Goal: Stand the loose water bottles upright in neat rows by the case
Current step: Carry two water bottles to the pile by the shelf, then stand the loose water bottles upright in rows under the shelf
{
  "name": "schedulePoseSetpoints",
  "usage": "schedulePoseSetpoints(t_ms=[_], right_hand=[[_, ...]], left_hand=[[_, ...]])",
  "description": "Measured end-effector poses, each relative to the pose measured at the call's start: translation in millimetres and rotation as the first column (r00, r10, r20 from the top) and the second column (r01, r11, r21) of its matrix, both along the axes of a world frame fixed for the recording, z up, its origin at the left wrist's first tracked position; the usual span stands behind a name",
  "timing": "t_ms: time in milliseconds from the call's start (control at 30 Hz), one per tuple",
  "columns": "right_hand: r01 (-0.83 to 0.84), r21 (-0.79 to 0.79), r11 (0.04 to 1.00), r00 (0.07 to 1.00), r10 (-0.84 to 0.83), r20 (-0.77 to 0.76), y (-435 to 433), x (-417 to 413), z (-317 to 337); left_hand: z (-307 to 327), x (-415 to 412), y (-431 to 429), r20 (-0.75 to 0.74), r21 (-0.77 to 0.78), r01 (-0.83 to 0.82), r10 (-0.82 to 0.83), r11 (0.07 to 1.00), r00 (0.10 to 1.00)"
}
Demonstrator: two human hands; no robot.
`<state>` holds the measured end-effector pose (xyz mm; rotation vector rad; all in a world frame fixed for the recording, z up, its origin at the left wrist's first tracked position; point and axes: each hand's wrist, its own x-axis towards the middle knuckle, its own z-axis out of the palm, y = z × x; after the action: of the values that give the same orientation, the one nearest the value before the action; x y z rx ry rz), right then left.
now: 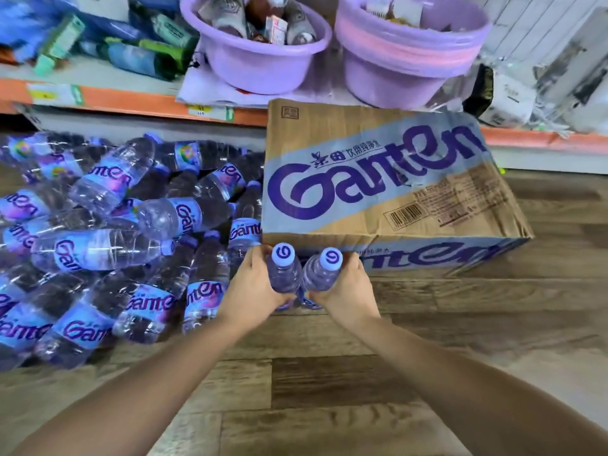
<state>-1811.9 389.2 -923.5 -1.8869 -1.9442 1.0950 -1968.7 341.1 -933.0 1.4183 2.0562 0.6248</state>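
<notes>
Two clear water bottles with pale blue caps stand upright side by side on the wooden floor, right in front of the cardboard Ganten case (378, 179). My left hand (253, 284) grips the left bottle (283, 271) around its body. My right hand (345, 287) grips the right bottle (320, 271) the same way. Both bottles touch or nearly touch each other, close to the case's front face. A heap of loose bottles (98, 245) with blue and purple labels lies on its side to the left of the case.
An orange-edged shelf (131, 100) runs behind the heap and the case. Two purple plastic basins (256, 60) filled with small goods sit above the case. Bare wooden floor (329, 373) stretches in front and to the right.
</notes>
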Motion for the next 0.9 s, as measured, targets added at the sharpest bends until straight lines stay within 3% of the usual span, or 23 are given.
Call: schedulePoseSetpoints(t_ms=[133,333,700,900], right_hand=[[-0.013,0.002,1.0,1.0,0.013,0.021,-0.6,0.7,2.3],[-0.038,0.036,0.999,0.999,0.038,0.004,-0.7,2.0,-1.0],[0.029,0.093,0.995,0.999,-0.025,-0.047,-3.4,7.3,-10.3],[0.019,0.01,1.0,0.999,-0.019,-0.036,-5.2,3.8,-1.3]], left_hand=[[6.9,3.8,-3.5,0.083,-0.029,-0.018,0.021,0.999,0.996],[1.9,-4.8,-9.6,0.008,-0.019,0.135,-0.135,0.991,0.991],[-3.0,4.5,-10.2,0.016,0.069,0.029,-0.03,0.997,0.999],[3.2,-11.6,-14.9,0.071,-0.079,0.196,-0.19,0.977,0.979]])
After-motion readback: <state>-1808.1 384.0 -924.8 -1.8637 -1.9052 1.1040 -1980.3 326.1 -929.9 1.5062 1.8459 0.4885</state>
